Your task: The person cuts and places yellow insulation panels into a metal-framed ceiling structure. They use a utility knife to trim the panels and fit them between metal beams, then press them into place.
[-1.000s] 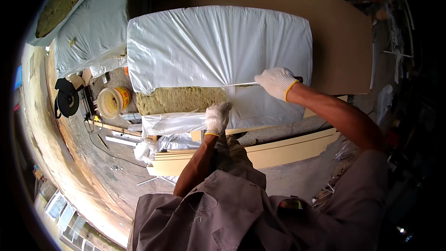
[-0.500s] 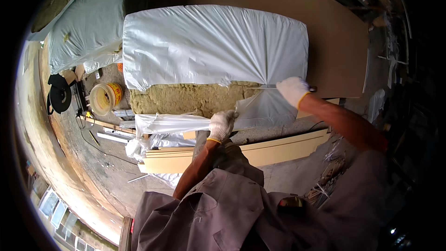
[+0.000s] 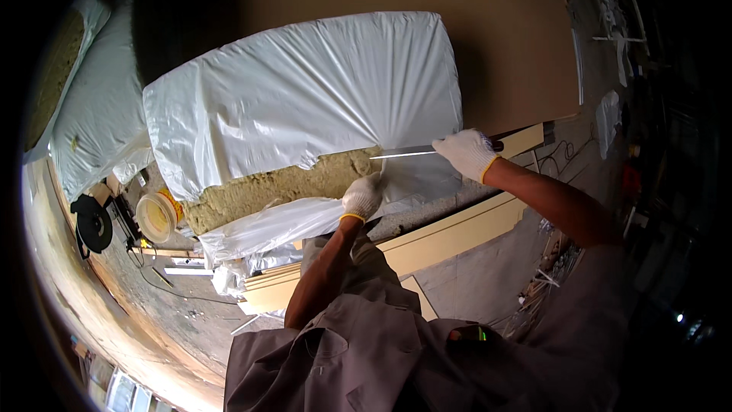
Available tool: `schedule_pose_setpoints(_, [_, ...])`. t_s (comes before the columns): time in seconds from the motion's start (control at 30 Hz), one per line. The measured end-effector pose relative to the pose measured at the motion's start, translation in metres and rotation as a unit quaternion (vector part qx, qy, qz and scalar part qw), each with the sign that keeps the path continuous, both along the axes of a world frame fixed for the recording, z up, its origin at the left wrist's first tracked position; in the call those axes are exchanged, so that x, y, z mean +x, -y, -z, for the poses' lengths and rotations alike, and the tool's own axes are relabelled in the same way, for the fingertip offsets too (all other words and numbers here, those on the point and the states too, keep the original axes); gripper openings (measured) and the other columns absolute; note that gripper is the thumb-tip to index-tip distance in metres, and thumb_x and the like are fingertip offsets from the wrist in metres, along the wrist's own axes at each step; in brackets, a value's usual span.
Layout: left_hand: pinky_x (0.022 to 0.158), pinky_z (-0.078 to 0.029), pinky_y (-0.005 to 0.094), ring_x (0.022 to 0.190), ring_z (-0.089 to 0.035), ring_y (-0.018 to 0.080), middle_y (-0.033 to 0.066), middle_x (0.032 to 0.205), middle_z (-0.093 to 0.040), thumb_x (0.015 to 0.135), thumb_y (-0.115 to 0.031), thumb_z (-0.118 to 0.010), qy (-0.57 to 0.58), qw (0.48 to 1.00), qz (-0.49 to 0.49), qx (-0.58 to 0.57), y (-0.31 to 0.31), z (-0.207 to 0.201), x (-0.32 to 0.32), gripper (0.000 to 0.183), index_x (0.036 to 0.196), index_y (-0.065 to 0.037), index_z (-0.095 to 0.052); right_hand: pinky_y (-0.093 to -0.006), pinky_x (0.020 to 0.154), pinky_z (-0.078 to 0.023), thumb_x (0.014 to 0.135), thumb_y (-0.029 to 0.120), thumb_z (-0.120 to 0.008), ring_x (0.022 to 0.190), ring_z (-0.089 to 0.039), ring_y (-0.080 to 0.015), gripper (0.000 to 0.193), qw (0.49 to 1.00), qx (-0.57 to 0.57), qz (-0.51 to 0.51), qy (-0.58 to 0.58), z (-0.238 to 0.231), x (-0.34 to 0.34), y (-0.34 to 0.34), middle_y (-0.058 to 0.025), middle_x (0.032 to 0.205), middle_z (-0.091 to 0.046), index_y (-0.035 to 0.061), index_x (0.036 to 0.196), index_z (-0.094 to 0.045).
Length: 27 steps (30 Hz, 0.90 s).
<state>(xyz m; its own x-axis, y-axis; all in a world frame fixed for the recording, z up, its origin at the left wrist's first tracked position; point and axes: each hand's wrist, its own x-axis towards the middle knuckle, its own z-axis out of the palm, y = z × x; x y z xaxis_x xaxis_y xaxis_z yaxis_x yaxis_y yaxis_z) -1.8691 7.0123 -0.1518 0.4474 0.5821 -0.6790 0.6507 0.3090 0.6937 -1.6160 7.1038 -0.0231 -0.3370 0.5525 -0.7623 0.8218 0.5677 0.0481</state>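
Observation:
In front of me lies a pack of yellowish mineral wool (image 3: 290,181) wrapped in whitish plastic film (image 3: 305,95). Its near side is slit open, baring a long strip of wool, and a loose flap of film (image 3: 267,227) hangs below. My left hand (image 3: 362,196), in a white knit glove, is closed on the film's torn edge near the right end of the opening. My gloved right hand (image 3: 465,154) grips the dark handle of a long-bladed knife (image 3: 404,156). The blade points left, its tip at the right end of the slit.
A large brown board (image 3: 518,46) lies beneath and beyond the pack. Another wrapped pack (image 3: 103,118) is at the left, near a yellowish bucket (image 3: 156,217) and a black disc-shaped thing (image 3: 93,225). Cream-coloured boards (image 3: 450,225) lie across the floor close to my legs.
The view has turned, so the pack now sits tilted and further left. More of the knife blade shows than before. My left hand keeps its hold on the film.

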Motion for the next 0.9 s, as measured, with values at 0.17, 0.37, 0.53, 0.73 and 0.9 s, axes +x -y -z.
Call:
schedule_pose_setpoints(0.17, [0.088,-0.056,0.0499,0.103,-0.071,0.0361,0.0159,0.107,-0.074,0.096,-0.029,-0.06,0.004,0.984,0.173,0.05,0.043,-0.034,0.01,0.028,0.119,-0.02,-0.071,-0.0438,0.071,-0.06,0.092,0.016,-0.061,0.085,-0.076,-0.0294,0.011,0.997,0.055,0.024,0.048,-0.01,0.116,0.023,-0.0119,0.087,-0.075,0.009,0.094,-0.069])
schedule_pose_setpoints(0.37, [0.092,-0.054,0.0495,0.111,-0.067,0.041,0.0188,0.126,-0.068,0.093,-0.034,-0.067,0.075,0.986,0.129,0.07,0.047,-0.007,0.035,0.041,0.126,-0.01,-0.062,-0.0406,0.066,-0.059,0.09,0.016,-0.06,0.079,-0.074,-0.029,0.008,0.995,0.083,-0.024,0.047,-0.052,0.113,0.016,-0.0102,0.087,-0.069,0.0103,0.096,-0.062])
schedule_pose_setpoints(0.53, [0.087,-0.054,0.0534,0.11,-0.068,0.0423,0.0211,0.119,-0.071,0.098,-0.034,-0.062,0.047,0.975,0.217,0.029,0.033,-0.012,0.074,0.056,0.148,-0.013,-0.045,-0.0406,0.067,-0.059,0.09,0.016,-0.06,0.079,-0.074,-0.0281,0.009,0.995,0.094,-0.018,0.007,-0.004,0.143,0.037,-0.0086,0.083,-0.069,0.0106,0.097,-0.062])
schedule_pose_setpoints(0.73, [0.079,-0.055,0.0549,0.094,-0.071,0.0422,0.0199,0.101,-0.073,0.099,-0.029,-0.056,0.079,0.956,0.271,0.085,0.023,-0.016,0.086,0.04,0.137,-0.018,-0.058,-0.0421,0.068,-0.059,0.093,0.014,-0.058,0.081,-0.074,-0.0291,0.014,0.986,0.095,0.044,0.13,0.027,0.22,0.066,-0.0101,0.085,-0.071,0.008,0.102,-0.066])
schedule_pose_setpoints(0.9, [0.092,-0.053,0.0519,0.112,-0.066,0.0443,0.0235,0.12,-0.068,0.099,-0.034,-0.059,0.098,0.962,0.238,0.088,0.046,0.024,0.084,0.042,0.136,-0.015,-0.059,-0.0451,0.069,-0.057,0.093,0.018,-0.062,0.085,-0.074,-0.0299,0.02,0.952,0.094,0.221,0.192,0.015,0.313,0.146,-0.0119,0.087,-0.074,0.0033,0.106,-0.068])
